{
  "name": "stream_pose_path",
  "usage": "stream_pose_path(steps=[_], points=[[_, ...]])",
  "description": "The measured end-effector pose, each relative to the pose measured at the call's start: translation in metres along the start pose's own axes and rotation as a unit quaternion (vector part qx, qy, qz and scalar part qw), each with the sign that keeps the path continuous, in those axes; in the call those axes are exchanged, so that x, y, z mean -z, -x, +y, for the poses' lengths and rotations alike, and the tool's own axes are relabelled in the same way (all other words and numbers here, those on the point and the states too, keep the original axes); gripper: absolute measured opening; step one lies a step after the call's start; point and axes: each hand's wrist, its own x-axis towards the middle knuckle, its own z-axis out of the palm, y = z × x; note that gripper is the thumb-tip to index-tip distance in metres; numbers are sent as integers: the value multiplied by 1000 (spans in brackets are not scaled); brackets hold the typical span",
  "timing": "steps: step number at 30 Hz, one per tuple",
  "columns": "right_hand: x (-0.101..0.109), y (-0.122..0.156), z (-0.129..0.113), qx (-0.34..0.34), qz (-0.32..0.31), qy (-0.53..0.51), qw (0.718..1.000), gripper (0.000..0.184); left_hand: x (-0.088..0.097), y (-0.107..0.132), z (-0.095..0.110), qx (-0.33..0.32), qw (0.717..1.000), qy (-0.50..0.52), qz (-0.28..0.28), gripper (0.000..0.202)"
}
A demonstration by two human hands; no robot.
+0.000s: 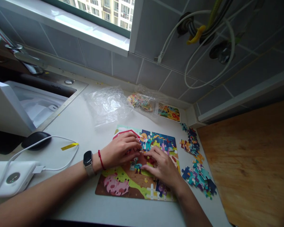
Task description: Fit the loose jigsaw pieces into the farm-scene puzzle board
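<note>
A colourful jigsaw puzzle [137, 184] lies on the white counter, showing a pink pig at its lower left and a red barn at its upper left. My left hand [125, 146], with a watch and a red cord on the wrist, rests over the upper left, fingers loosely bent and touching the picture. My right hand [162, 164] is over the centre right; its thumb and fingers are apart, the fingertips near those of the left. No piece shows between the fingers of either hand. A dark purple piece [162, 189] lies at the puzzle's lower right, beside my right wrist.
Loose puzzle pieces [200, 178] are heaped on the right, beside a wooden board [248, 157]. Clear plastic bags [109, 105] and a picture card [169, 112] lie behind the puzzle. On the left are a white power bank [16, 178] with a cable, a black mouse-like object [36, 141] and a sink [68, 91].
</note>
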Motion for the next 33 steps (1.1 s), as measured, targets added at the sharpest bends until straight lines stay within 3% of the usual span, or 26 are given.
stream_pose_path(steps=[5,9,16,26,33], points=[[0,-2,4,13,96,-53,994,11,-2,2,0,8,998,-40,-52,46],[-1,-4,8,17,166,-14,986,14,-3,5,-1,15,996,-76,-51,53],[-9,-5,18,37,110,47,992,40,-4,3,1,9,995,-83,-54,40],[-7,-6,25,71,141,9,987,29,-1,0,0,-26,995,-57,-76,27],[-6,-6,28,94,152,-8,984,37,6,-1,-3,-13,993,-12,-115,26]])
